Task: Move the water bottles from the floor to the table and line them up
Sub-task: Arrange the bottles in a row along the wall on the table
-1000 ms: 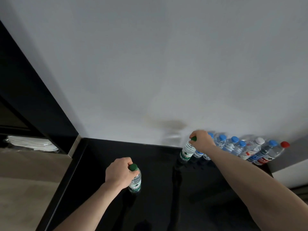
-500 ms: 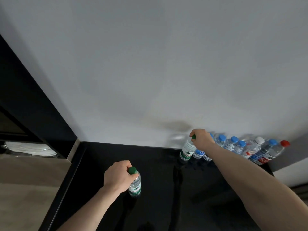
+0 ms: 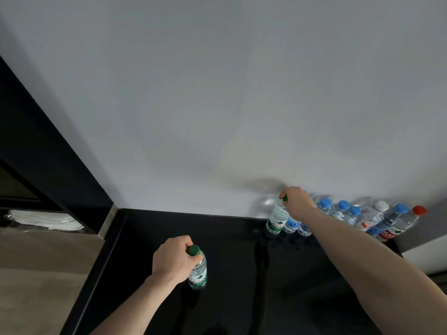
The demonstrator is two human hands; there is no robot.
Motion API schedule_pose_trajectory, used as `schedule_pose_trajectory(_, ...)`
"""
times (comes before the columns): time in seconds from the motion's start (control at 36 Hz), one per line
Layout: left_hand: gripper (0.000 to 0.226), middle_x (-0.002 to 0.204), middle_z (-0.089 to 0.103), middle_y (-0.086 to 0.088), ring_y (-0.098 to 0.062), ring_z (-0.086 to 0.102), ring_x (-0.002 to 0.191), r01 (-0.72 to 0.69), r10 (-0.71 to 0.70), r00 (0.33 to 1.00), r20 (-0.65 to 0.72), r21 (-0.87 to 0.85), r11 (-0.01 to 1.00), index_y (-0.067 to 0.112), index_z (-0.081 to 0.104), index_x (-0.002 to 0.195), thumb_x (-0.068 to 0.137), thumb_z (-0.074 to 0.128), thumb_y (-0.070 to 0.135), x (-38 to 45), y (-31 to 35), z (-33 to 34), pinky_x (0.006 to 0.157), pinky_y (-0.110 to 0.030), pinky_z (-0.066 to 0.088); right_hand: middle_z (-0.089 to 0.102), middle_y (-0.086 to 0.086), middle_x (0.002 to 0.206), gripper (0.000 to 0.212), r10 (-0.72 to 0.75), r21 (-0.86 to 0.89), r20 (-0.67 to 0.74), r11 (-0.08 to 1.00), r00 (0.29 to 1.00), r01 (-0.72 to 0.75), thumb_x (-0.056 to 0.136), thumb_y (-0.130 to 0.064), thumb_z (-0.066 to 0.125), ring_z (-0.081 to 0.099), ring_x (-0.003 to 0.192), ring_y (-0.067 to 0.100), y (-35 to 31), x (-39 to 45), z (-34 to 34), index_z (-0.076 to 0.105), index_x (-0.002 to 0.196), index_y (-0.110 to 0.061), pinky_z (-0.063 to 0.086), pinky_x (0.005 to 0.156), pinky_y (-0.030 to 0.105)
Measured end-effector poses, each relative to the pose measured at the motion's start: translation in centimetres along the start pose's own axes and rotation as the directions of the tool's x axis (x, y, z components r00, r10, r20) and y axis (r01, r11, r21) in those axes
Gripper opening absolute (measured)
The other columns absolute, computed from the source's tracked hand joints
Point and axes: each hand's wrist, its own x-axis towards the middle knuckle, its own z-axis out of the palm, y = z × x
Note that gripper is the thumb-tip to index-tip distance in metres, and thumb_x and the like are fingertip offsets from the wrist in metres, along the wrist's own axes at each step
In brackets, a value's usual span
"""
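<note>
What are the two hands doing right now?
Left hand: holding a green-capped water bottle by its top.
Right hand: holding another green-capped bottle by its top, at the row's end.

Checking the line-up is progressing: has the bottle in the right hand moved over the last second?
Yes. The right hand has carried its green-capped bottle back toward the wall, closing up against the row of bottles.

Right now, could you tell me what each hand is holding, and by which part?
Left hand grips one green-capped bottle at its neck; right hand grips another likewise.
</note>
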Motion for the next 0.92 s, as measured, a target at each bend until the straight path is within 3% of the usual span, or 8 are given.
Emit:
schedule_pose_trajectory(0.19, 0.026, 0.065, 0.064, 0.015, -0.002, 0.061, 0.061, -0.006, 0.006, 1.0, 0.001, 0.002, 1.0, 0.032, 0.06, 0.077, 0.077, 0.071, 0.055, 0.2, 0.1, 0.0, 0.049, -0.02, 0.046, 0.07, 0.003, 0.108, 0.029, 0.0, -0.002, 0.005, 1.0, 1.0, 0.0, 0.092, 0.004, 0.057, 0.062, 0.085, 0.016, -0.1, 0.1, 0.0, 0.07, 0.109, -0.016, 0.055, 0.086, 0.032)
schedule_pose_trajectory(0.44, 0.026, 0.063, 0.063, 0.015, -0.003, 0.061, 0.059, -0.001, 0.001, 1.0, -0.015, -0.002, 1.0, 0.031, 0.059, 0.074, 0.076, 0.071, 0.055, 0.3, -0.1, 0.3, 0.048, -0.022, 0.046, 0.069, 0.002, 0.111, 0.03, -0.011, 0.0, 0.016, 1.0, 1.0, 0.011, 0.093, 0.004, 0.057, 0.058, 0.085, 0.014, -0.4, -0.2, -0.2, 0.071, 0.11, -0.016, 0.052, 0.086, 0.029)
schedule_pose_trajectory(0.61, 0.025, 0.065, 0.064, 0.013, -0.004, 0.061, 0.061, 0.011, -0.011, 1.0, -0.007, -0.003, 1.0, 0.031, 0.06, 0.075, 0.075, 0.07, 0.054, 0.3, 0.1, 0.3, 0.05, -0.023, 0.048, 0.064, 0.002, 0.129, 0.041, 0.045, 0.023, 0.002, 0.999, 0.999, -0.045, 0.092, -0.008, 0.064, 0.063, 0.109, 0.024, -1.0, -1.3, -0.7, 0.062, 0.131, -0.021, 0.052, 0.096, 0.039)
schedule_pose_trajectory(0.75, 0.024, 0.067, 0.064, 0.013, -0.004, 0.061, 0.062, 0.001, -0.001, 1.0, 0.004, 0.003, 1.0, 0.031, 0.06, 0.076, 0.077, 0.072, 0.052, 0.1, 0.2, 0.1, 0.05, -0.021, 0.044, 0.038, 0.001, 0.153, 0.058, 0.013, 0.132, -0.057, 0.991, 0.998, -0.005, 0.091, -0.01, 0.066, 0.041, 0.137, 0.027, -2.6, -5.8, 0.6, 0.048, 0.144, -0.023, 0.043, 0.109, 0.044)
schedule_pose_trajectory(0.92, 0.026, 0.068, 0.063, 0.014, -0.002, 0.059, 0.061, -0.022, 0.022, 1.0, 0.003, 0.049, 0.999, 0.03, 0.059, 0.077, 0.077, 0.071, 0.053, -0.3, 0.4, -0.2, 0.051, -0.02, 0.044, 0.034, -0.004, 0.155, 0.058, -0.052, 0.215, 0.037, 0.976, 0.998, 0.043, 0.092, -0.016, 0.065, 0.032, 0.144, 0.02, -3.2, -12.7, 2.8, 0.045, 0.146, -0.025, 0.03, 0.116, 0.035)
